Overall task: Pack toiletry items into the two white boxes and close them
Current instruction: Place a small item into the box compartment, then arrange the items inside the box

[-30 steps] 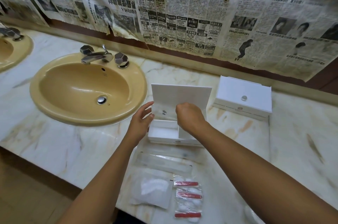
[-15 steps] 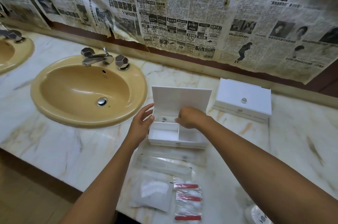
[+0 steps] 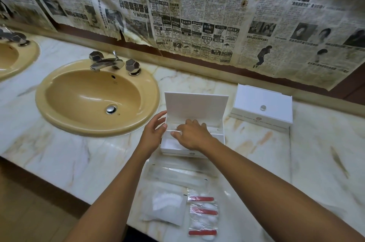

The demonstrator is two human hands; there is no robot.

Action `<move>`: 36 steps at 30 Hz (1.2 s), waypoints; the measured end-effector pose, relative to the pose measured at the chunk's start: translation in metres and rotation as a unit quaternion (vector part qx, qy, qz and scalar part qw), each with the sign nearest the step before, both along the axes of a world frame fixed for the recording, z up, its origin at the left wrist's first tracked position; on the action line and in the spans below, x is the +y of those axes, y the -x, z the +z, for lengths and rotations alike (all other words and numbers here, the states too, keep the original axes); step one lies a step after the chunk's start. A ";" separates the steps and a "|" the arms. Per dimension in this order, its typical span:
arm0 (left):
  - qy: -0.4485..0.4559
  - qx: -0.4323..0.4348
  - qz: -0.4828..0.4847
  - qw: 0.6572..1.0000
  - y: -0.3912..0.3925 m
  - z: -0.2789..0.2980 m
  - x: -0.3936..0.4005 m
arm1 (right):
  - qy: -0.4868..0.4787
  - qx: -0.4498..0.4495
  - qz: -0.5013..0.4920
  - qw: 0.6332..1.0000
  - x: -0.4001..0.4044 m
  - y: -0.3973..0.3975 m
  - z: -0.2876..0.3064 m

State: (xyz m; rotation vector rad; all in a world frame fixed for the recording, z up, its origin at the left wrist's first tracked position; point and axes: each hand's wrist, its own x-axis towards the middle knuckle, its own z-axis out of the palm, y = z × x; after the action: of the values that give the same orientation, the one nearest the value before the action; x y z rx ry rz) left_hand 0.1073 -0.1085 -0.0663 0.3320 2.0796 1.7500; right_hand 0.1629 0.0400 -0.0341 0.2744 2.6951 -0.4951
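Note:
An open white box [image 3: 195, 107] stands on the marble counter with its lid upright. My left hand [image 3: 153, 134] rests against the box's left wall, fingers straight. My right hand [image 3: 192, 135] reaches down into the box, fingers curled over its inner divider; what it holds, if anything, is hidden. A second white box [image 3: 261, 106], closed with a small round knob, sits to the right. In front of the open box lie clear long packets [image 3: 177, 173], a white pouch [image 3: 166, 205] and packets with red strips and cotton [image 3: 203, 217].
A tan sink [image 3: 59, 87] with a chrome tap [image 3: 110, 62] lies left of the box. Another sink [image 3: 29, 52] is at the far left. Newspaper [image 3: 197, 14] covers the wall behind. The counter's front edge runs just below the packets.
My right hand has dropped from the upright lid down into the box. My left hand stays at the box's left side.

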 end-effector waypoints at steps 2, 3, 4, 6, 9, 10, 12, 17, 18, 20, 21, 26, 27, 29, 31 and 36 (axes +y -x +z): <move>0.002 0.001 0.001 1.000 0.001 -0.001 0.000 | -0.010 0.082 -0.005 0.997 -0.005 -0.008 0.004; 0.003 0.000 0.000 1.000 0.001 -0.002 -0.001 | -0.002 0.122 -0.003 0.992 -0.008 -0.013 0.007; 0.001 -0.002 -0.001 1.000 0.001 -0.002 -0.001 | 0.013 0.157 0.003 0.987 -0.013 -0.019 0.009; 0.000 -0.006 0.000 1.000 0.001 -0.002 -0.001 | 0.049 0.210 0.027 0.976 -0.022 -0.032 0.014; 0.002 -0.001 0.006 1.000 0.001 -0.002 0.000 | 0.082 0.221 0.065 0.970 -0.039 -0.052 0.014; 0.004 0.001 0.007 1.000 0.000 -0.001 0.000 | 0.081 0.211 0.080 0.971 -0.044 -0.058 0.011; 0.011 0.000 0.008 1.000 0.000 -0.001 0.000 | 0.066 0.178 0.106 0.976 -0.051 -0.066 0.004; 0.012 -0.018 0.008 1.000 0.000 -0.001 0.000 | 0.016 0.062 0.135 0.989 -0.055 -0.078 -0.011; 0.011 -0.021 0.009 1.000 -0.001 0.000 0.000 | 0.007 0.047 0.141 0.989 -0.054 -0.080 -0.012; 0.007 -0.030 0.010 0.999 -0.001 0.001 0.000 | -0.005 0.032 0.149 0.988 -0.054 -0.083 -0.014; 0.005 -0.035 0.010 0.999 -0.001 0.001 0.000 | -0.010 0.033 0.152 0.988 -0.054 -0.084 -0.014; 0.008 -0.051 0.009 0.999 -0.002 0.005 0.001 | -0.036 0.042 0.161 0.985 -0.056 -0.084 -0.011; 0.008 -0.054 0.009 0.998 -0.002 0.005 0.001 | -0.041 0.042 0.163 0.985 -0.056 -0.084 -0.009; 0.004 -0.059 0.010 0.998 -0.001 0.004 0.000 | -0.050 0.039 0.171 0.983 -0.055 -0.083 -0.004; 0.005 -0.059 0.009 0.998 0.000 0.003 -0.001 | -0.054 0.040 0.177 0.982 -0.054 -0.081 0.003; 0.005 -0.052 0.010 0.999 0.001 0.001 0.000 | -0.076 0.055 0.174 0.980 -0.045 -0.071 0.033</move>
State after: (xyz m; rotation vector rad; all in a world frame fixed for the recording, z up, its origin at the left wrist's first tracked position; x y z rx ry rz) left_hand 0.1064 -0.1087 -0.0651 0.2122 2.0239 1.7300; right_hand 0.2340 -0.0050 -0.0007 -0.1884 2.8086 -0.2059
